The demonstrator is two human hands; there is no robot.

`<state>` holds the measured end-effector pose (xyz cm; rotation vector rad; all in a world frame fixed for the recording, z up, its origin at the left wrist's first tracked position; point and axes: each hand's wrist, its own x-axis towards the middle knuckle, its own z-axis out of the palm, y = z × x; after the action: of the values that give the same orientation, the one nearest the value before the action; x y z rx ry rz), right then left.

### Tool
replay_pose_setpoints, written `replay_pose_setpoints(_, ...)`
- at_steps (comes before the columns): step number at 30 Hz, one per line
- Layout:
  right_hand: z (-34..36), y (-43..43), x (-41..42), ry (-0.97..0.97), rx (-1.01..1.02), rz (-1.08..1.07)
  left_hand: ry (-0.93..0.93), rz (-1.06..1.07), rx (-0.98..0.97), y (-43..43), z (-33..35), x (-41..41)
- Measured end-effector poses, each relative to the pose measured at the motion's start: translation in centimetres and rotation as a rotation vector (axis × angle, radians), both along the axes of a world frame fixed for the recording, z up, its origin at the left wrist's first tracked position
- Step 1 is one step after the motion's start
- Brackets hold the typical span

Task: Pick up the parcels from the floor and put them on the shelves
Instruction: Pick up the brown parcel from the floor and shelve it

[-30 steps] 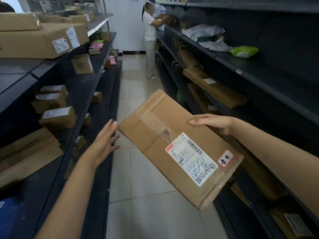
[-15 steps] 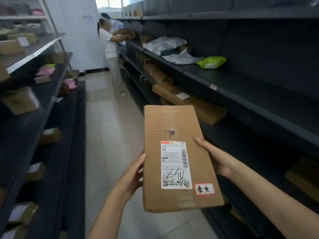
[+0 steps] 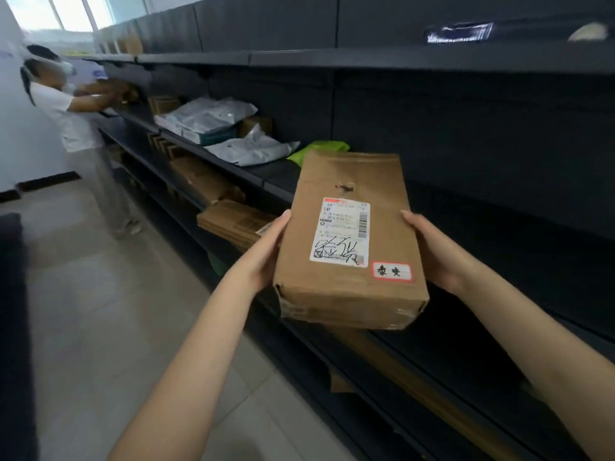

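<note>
A brown cardboard parcel (image 3: 352,181) with a white shipping label and a small red-edged sticker is held up in front of the dark shelves (image 3: 482,154) on the right. My left hand (image 3: 266,251) presses flat against its left side. My right hand (image 3: 436,251) presses against its right side. The parcel's far end points at the middle shelf, level with its front edge (image 3: 276,186). A small hole shows in the parcel's top face.
Grey plastic mailers (image 3: 213,121) and a green bag (image 3: 322,149) lie on the middle shelf beyond the parcel. Flat cardboard boxes (image 3: 233,216) sit on lower shelves. A person in white (image 3: 76,128) stands at the shelves down the tiled aisle.
My view has swung right toward the right-hand shelves. The parcel has risen and moved closer to the middle shelf, and my left hand now grips its side.
</note>
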<state>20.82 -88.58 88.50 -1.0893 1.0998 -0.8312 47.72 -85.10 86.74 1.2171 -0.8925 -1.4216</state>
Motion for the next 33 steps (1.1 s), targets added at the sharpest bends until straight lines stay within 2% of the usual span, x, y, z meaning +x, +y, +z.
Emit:
replay_pose_setpoints(6,0.7,-10.5,1.2,0.017,-0.078,-0.267,-0.002,-0.205,0.015,-15.4,2.3,-0.4)
replay_pose_setpoints(11,0.5,-16.8,2.1,0.014,-0.047,-0.424,0.019,-0.312,0.07,-24.4,2.9,-0.1)
replay_pose_setpoints(16,-1.0,-19.2,2.3,0.015,-0.059,-0.521,0.02,-0.421,0.134,-29.2,1.7,-0.8)
replay_pose_setpoints(20,-1.4,-19.2,1.9,-0.051,-0.086,-0.529,0.012,-0.484,0.103,-31.2,1.0,-1.8)
replay_pose_setpoints(23,-1.3,-18.5,1.6,-0.026,-0.096,-0.559,-0.051,-0.484,0.099,-31.2,1.0,-2.3)
replay_pose_setpoints(27,-1.2,-15.0,0.7,0.085,-0.064,-0.72,-0.209,-0.19,-0.023,-31.6,2.1,-1.8)
replay_pose_setpoints(29,-1.0,-11.9,-0.1,0.151,-0.108,-0.838,-0.258,-0.085,-0.209,-30.0,3.5,-1.9)
replay_pose_setpoints(31,-1.2,-8.1,-1.1,0.186,-0.146,-0.918,-0.282,-0.121,-0.412,-26.7,4.8,-2.8)
replay_pose_setpoints(33,-1.6,-3.3,-2.1,0.197,-0.143,-1.005,-0.255,-0.321,-0.537,-21.8,5.4,-4.8)
